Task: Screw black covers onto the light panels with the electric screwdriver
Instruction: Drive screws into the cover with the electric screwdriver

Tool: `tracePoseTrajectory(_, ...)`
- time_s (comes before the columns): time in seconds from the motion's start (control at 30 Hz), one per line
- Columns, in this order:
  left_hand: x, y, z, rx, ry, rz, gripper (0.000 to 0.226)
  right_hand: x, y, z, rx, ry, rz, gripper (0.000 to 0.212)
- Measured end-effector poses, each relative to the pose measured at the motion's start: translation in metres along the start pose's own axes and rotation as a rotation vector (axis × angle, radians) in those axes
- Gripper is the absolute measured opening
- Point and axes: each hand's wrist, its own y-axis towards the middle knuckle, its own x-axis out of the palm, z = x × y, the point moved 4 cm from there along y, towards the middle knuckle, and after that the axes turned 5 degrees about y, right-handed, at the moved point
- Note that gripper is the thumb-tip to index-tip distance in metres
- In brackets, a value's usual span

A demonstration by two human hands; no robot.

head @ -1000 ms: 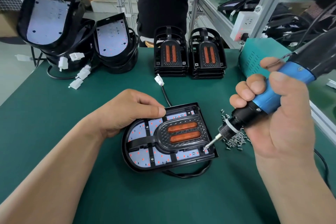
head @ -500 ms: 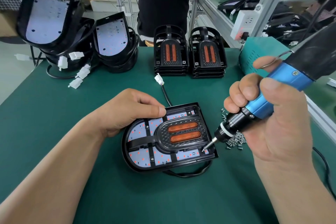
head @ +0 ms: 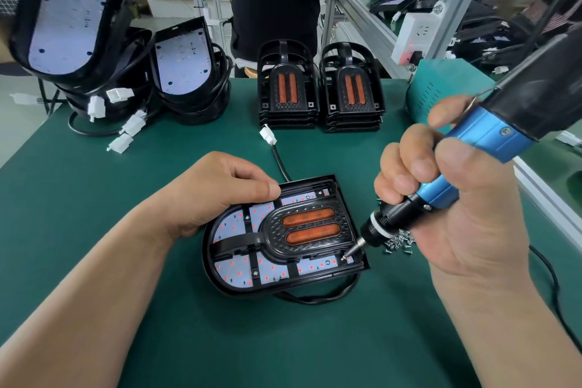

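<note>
Two hands work low over the green mat (head: 283,353). Nearest me, the right hand (head: 466,217) wraps the blue barrel of the electric screwdriver (head: 485,142), all fingers curled tight round it. The tool leans in from the right, with the bit tip on a screw (head: 344,258) at the near right corner of the black cover (head: 310,227). The cover sits on the light panel (head: 252,274), which lies mid-table with its cable (head: 318,298) looping out from under the near edge. The left hand (head: 217,192) holds the panel's far left rim, fingers curled, thumb laid flat on the frame.

Risks, as I judge them:
- The driver is tilted, not square over the hole. The screw may start crooked, or the bit may jump and scar the LED board beside it.
- The cable underneath could let the panel rock under pressure.
- The hold is at the opposite corner only, so torque may swing the panel.
- The loose screws (head: 398,241) lie just beside the right hand, and a brush would scatter them.

Further back stand two stacks of spare covers (head: 288,88), with bare panels (head: 182,63) piled far left.
</note>
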Motion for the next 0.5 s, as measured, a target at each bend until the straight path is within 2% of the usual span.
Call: tracePoseTrajectory(0.5,-0.0003,0.0013,-0.0015,0.008,0.002,0.017,0.041,-0.0051,0.0029,0.0043,0.039,0.034,-0.072,0.025)
